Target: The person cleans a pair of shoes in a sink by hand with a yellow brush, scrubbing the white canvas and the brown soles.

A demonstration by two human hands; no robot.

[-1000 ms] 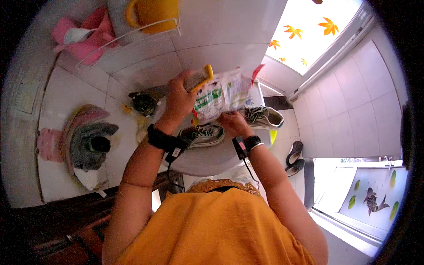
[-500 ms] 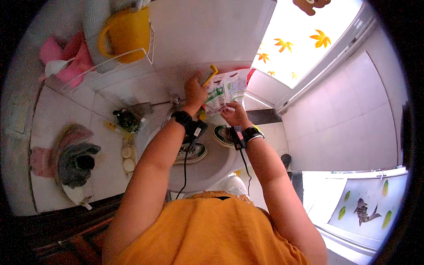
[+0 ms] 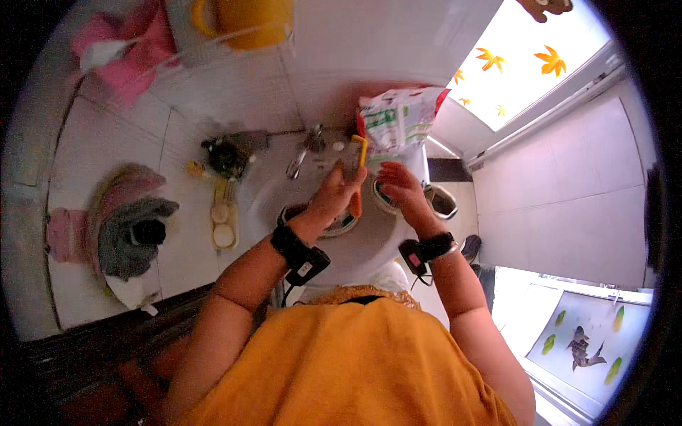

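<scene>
My left hand is closed around a slim yellow-orange tool with a bent top end; its working part is hidden. Below that hand a dark shoe with a pale sole lies in the white sink, partly covered by my wrist. My right hand is open, fingers apart, and appears empty. It hovers over a second shoe at the sink's right side. Past it shows a dark, pale-rimmed shape, perhaps part of a shoe. A white, red and green plastic bag stands behind my hands.
A metal faucet rises at the sink's back. On the left counter are a dark round item, a pale soap dish and a grey cloth heap. A yellow jug sits on a wire rack above. A window is at far right.
Both hands have come away from the bag, which now stands on its own. My left hand has lowered the yellow-orange tool toward the sink; my right hand has opened. The view has shifted.
</scene>
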